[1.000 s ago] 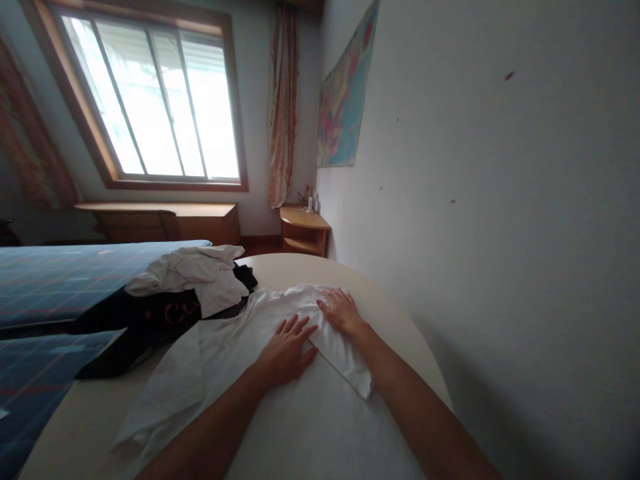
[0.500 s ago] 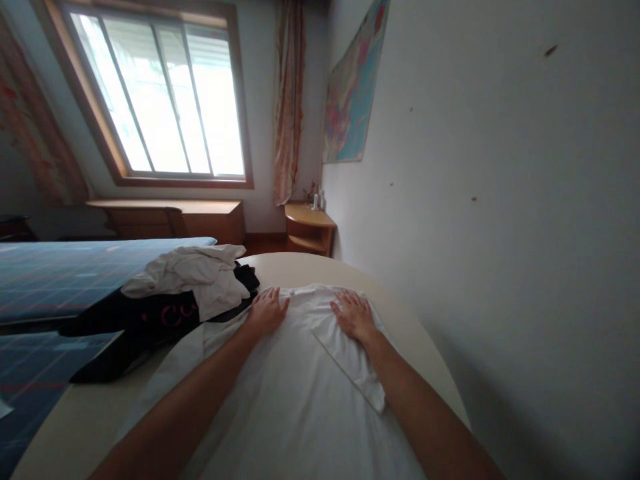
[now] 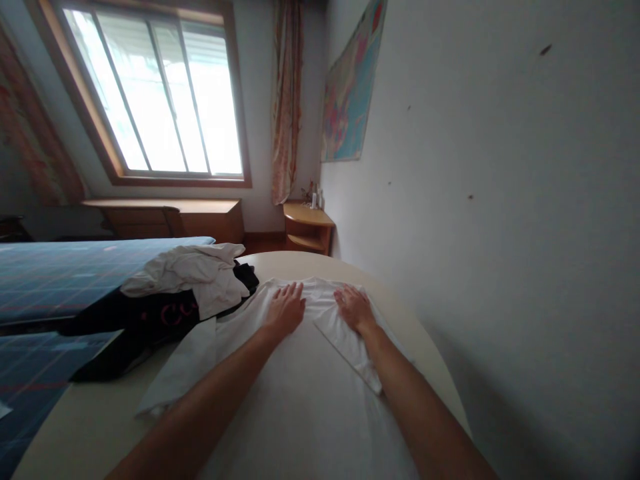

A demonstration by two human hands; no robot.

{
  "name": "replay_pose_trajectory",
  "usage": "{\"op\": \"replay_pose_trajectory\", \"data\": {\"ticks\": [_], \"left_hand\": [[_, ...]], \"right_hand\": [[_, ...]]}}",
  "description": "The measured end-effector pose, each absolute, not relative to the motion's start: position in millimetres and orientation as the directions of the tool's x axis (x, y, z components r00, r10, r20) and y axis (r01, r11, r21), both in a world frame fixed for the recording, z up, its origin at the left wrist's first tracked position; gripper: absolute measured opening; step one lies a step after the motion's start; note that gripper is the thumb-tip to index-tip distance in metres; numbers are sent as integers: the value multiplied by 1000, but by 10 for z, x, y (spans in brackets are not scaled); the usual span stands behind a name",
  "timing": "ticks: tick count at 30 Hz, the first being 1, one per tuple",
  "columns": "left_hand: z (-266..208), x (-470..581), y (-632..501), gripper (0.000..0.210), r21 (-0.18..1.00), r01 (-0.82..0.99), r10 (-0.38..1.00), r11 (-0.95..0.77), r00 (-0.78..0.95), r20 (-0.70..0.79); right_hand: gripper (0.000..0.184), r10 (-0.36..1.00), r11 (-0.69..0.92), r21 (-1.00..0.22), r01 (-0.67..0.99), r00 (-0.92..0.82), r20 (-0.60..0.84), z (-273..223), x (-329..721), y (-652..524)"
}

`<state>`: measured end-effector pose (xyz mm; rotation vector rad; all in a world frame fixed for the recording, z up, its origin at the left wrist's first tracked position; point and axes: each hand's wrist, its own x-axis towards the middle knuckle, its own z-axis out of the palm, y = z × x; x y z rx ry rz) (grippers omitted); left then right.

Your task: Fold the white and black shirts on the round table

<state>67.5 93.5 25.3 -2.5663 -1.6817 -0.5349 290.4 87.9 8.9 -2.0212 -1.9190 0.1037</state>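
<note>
A white T-shirt (image 3: 300,387) lies spread over the round table, its far edge slightly wrinkled. My left hand (image 3: 287,308) rests flat on its upper left part, fingers stretched forward. On the upper right part lies my right hand (image 3: 353,307), palm down with the fingers extended, just above a sleeve that is folded inward across the shirt. The other sleeve (image 3: 185,373) sticks out to the left, partly covered by my left forearm. Neither hand grips the cloth.
Left of the shirt, a heap of clothes holds a crumpled white garment (image 3: 195,273) on a black garment (image 3: 125,320) with pink lettering. The cream round table (image 3: 430,360) stands close to the wall (image 3: 500,267). A blue checked bed (image 3: 65,273) is at the left, with a corner shelf (image 3: 309,217) beyond.
My left hand has slid right across the shirt, closer to my right hand. The cloth under it has shifted, and more of the left sleeve shows. My right hand has barely moved.
</note>
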Motion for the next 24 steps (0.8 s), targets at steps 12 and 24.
{"op": "replay_pose_trajectory", "data": {"ticks": [12, 24], "left_hand": [[86, 934, 96, 55, 300, 720, 780, -625, 588, 214], [81, 876, 133, 42, 344, 628, 716, -698, 624, 313]], "right_hand": [[59, 994, 41, -200, 979, -20, 106, 81, 3237, 381], [42, 945, -325, -115, 939, 320, -64, 338, 3610, -305]]}}
